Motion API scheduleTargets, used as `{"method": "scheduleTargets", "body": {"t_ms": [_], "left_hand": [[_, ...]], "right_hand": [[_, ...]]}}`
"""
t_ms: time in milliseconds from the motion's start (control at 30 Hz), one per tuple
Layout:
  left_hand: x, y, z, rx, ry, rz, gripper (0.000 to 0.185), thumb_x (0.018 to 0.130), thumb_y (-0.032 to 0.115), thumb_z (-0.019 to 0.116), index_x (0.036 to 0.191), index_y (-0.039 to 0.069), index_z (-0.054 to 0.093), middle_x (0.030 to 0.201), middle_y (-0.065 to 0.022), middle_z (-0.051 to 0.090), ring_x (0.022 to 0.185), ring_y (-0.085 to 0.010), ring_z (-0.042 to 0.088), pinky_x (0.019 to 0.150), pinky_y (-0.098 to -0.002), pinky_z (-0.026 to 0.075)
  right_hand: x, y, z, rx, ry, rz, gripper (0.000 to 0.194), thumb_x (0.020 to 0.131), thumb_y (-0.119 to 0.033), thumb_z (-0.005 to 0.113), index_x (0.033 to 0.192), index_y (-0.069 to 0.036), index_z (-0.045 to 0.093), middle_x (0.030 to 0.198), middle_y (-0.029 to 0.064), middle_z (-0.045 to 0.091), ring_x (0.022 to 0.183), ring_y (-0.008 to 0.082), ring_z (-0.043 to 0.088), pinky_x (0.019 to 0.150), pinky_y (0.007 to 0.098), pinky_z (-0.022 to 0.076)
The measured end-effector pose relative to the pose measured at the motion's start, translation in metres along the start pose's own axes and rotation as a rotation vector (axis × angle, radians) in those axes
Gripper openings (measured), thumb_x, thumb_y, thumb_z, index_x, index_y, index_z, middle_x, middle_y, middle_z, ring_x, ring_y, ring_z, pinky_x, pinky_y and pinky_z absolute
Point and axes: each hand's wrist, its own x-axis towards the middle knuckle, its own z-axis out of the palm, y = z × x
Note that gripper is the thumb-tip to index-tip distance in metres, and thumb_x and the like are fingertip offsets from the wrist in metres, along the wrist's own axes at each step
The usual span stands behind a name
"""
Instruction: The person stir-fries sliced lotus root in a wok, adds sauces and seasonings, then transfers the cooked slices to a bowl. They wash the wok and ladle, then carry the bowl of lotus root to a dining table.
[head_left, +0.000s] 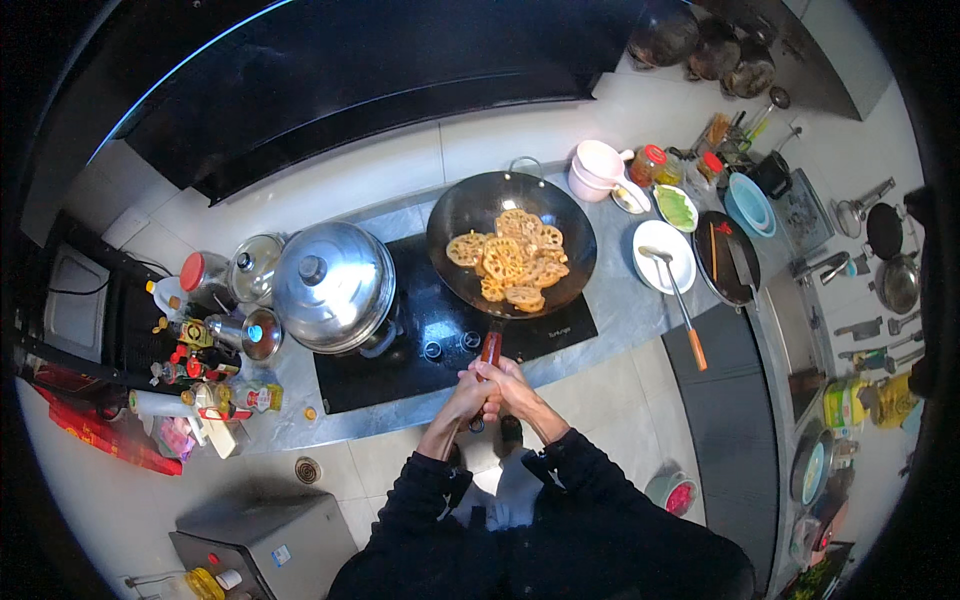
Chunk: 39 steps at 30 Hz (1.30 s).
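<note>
Both of my hands are closed around the red-brown handle (491, 343) of a dark wok (454, 214) above the black glass cooktop (420, 300). My left hand (472, 397) and my right hand (510, 386) press against each other on it. Browned lotus root slices (517, 259) lie heaped in the wok. Left of it, a large steel pot with a domed lid (330, 285) stands on the cooktop. To the right, a metal ladle with an orange handle (694, 341) rests in a white bowl (651, 274), its handle jutting past the counter edge.
A black pan (705, 277) holding a knife and chopsticks lies beside the bowl. Behind are a plate of green slices (675, 208), pink dippers (596, 169) and jars (646, 165). Bottles (217, 364) crowd the left counter. The range hood (375, 82) overhangs the back.
</note>
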Motion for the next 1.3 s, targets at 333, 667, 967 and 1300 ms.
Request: {"method": "scheduleTargets", "body": {"t_ms": [333,667,967,1300], "left_hand": [[0.018,-0.019,-0.016,-0.014,-0.04,-0.12,0.024,0.094,0.014,0.059,0.113,0.012,0.044,0.067,0.0044,0.048,0.05,-0.0059,0.047,0.042,-0.0214,0.041],[-0.068,-0.07,-0.09,0.18,0.061,0.255,0.059,0.096,0.041,0.066,0.137,0.001,0.05,0.108,-0.0075,0.067,0.097,-0.014,0.062,0.085,-0.0283,0.052],[-0.257,-0.142,-0.285,0.032,1.025,0.5,0.038,0.099,0.011,0.055,0.135,0.001,0.046,0.106,-0.0112,0.066,0.085,-0.0106,0.061,0.068,-0.0258,0.055],[-0.167,-0.017,-0.421,0.22,1.14,1.052,0.042,0.082,0.023,0.081,0.112,0.0,0.064,0.11,-0.0166,0.067,0.1,-0.0302,0.064,0.09,-0.041,0.049]], "right_hand": [[0.016,0.016,-0.031,-0.214,0.0,0.016,0.04,0.099,-0.036,0.062,0.126,-0.006,0.058,0.105,0.0048,0.065,0.091,0.0105,0.061,0.076,0.026,0.0514],[-0.037,-0.029,-0.12,-0.92,0.0,-0.116,0.023,0.092,-0.019,0.07,0.077,-0.007,0.059,0.066,-0.0048,0.051,0.059,0.006,0.048,0.054,0.0221,0.0388],[-0.097,0.035,-0.097,-1.023,0.26,0.491,0.023,0.1,-0.013,0.05,0.102,0.008,0.061,0.072,0.0206,0.07,0.057,0.0234,0.07,0.046,0.0304,0.0506],[-0.128,0.106,0.123,-1.077,0.071,0.109,0.024,0.102,-0.011,0.05,0.113,0.006,0.062,0.094,0.014,0.073,0.08,0.0162,0.069,0.071,0.0294,0.0555]]}}
